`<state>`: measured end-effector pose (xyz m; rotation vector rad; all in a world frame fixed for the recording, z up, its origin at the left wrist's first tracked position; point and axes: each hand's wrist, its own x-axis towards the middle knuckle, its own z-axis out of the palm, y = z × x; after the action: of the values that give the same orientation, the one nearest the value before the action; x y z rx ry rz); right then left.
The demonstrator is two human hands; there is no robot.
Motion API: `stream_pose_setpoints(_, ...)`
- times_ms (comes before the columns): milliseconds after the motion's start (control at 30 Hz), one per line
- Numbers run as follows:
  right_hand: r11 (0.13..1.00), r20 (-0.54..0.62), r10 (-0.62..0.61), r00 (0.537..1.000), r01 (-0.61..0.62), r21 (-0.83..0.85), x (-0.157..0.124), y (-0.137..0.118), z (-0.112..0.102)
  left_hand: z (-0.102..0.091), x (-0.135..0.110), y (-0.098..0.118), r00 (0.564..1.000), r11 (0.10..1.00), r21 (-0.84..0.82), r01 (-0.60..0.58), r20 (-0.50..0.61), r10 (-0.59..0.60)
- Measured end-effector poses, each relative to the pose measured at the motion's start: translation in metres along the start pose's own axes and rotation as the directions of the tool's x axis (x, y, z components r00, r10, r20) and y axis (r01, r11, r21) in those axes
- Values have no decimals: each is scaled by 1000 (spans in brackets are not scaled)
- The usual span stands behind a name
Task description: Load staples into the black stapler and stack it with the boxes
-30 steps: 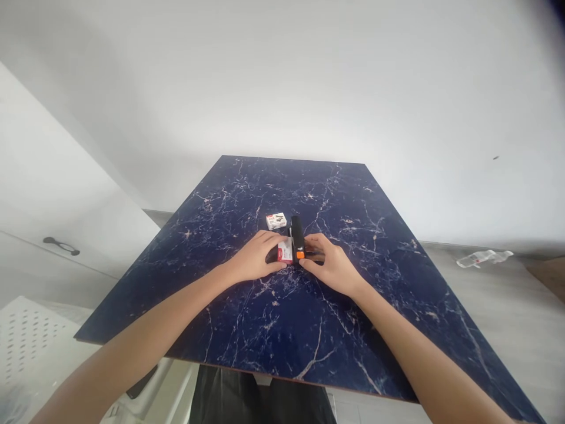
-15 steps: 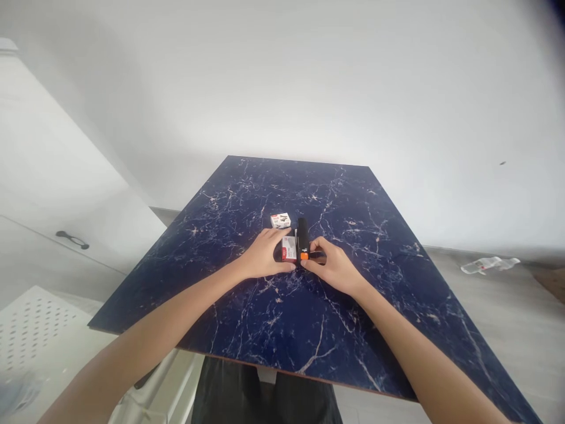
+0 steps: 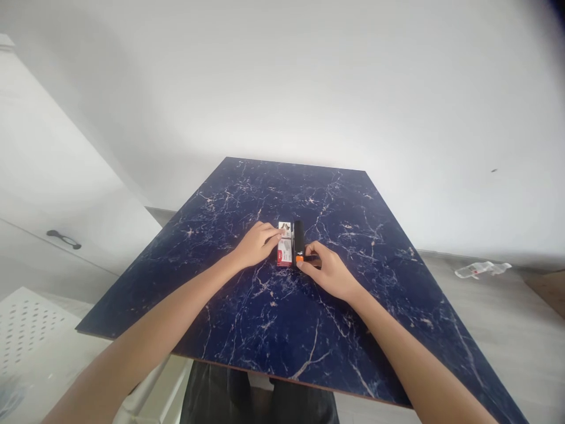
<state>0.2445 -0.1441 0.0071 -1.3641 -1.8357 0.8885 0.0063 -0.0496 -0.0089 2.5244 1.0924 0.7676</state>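
Three small things stand in a tight cluster around the middle of a dark blue tabletop [image 3: 265, 330], its smooth surface veined with white and pinkish streaks like marble, a thin brown edge along the near side. On the right of the cluster lies a slim black stapler [image 3: 299, 237], long and straight, pointing away from the person, with a bright orange tab [image 3: 299, 259] at its near end. Just beside it on the left sits a flat, square-cornered red and white box [image 3: 285, 252], printed like card, and directly beyond that a smaller white box [image 3: 283, 226] with dark artwork on top.

The left hand [image 3: 257, 244] comes in from the left, fingers close together and narrow, tips at the smaller box; whether they grip it, I can't tell. The right hand [image 3: 331, 268] is loosely curved, thumb at the orange tab and fingers by the stapler's right side; I can't make out a firm hold.

A plain pale wall [image 3: 282, 76] rises behind. To the left, a smooth white cabinet [image 3: 53, 176] carries a dark, looped handle [image 3: 64, 239]; nearer, there's a white panel [image 3: 30, 327] dotted with holes. A clear plastic bottle [image 3: 481, 270] lies on the greyish floor [image 3: 529, 330] at right.
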Motion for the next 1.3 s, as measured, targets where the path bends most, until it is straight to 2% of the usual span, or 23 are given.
stream_pose_setpoints(100,1000,-4,0,1000,0,6,0,-1,1,-4,-6,1,1000,1000,-28,-13,27,14)
stream_pose_setpoints(233,1000,0,1,1000,-1,21,0,-3,2,-13,-9,-1,972,994,-106,-7,234,32)
stream_pose_setpoints(333,1000,-12,-6,1000,6,14,-2,-4,4,-20,-11,-1,947,994,-108,-18,317,52)
stream_pose_setpoints(400,1000,-38,-16,999,17,8,-4,-5,7,-21,-13,0,944,994,-100,-36,323,67)
stream_pose_setpoints(533,999,-100,-26,995,22,-38,-5,-6,17,-14,-14,0,962,996,-79,-52,264,71)
stream_pose_setpoints(633,988,-192,-29,981,-1,-151,-4,-6,24,-7,-9,-1,971,996,-75,-57,229,73)
stream_pose_setpoints(733,960,-259,-69,963,-7,-281,-1,-2,22,3,4,0,975,994,-68,-87,197,99)
stream_pose_setpoints(833,929,-304,-53,951,-65,-365,5,7,6,21,32,7,971,991,-65,-121,200,131)
stream_pose_setpoints(933,863,-419,24,908,-231,-450,12,24,-23,55,77,27,962,986,-69,-149,220,161)
stream_pose_setpoints(1033,759,-566,115,816,-440,-480,15,47,-63,103,127,65,955,983,-38,-182,231,186)
stream_pose_setpoints(1133,658,-702,190,687,-619,-428,7,71,-105,147,165,111,954,980,-35,-194,226,197)
stream_pose_setpoints(1200,620,-757,227,613,-690,-372,-2,84,-128,168,180,135,950,979,-50,-199,235,205)
stream_pose_setpoints(1300,604,-780,259,570,-725,-329,-12,94,-146,180,187,152,939,978,-82,-191,276,207)
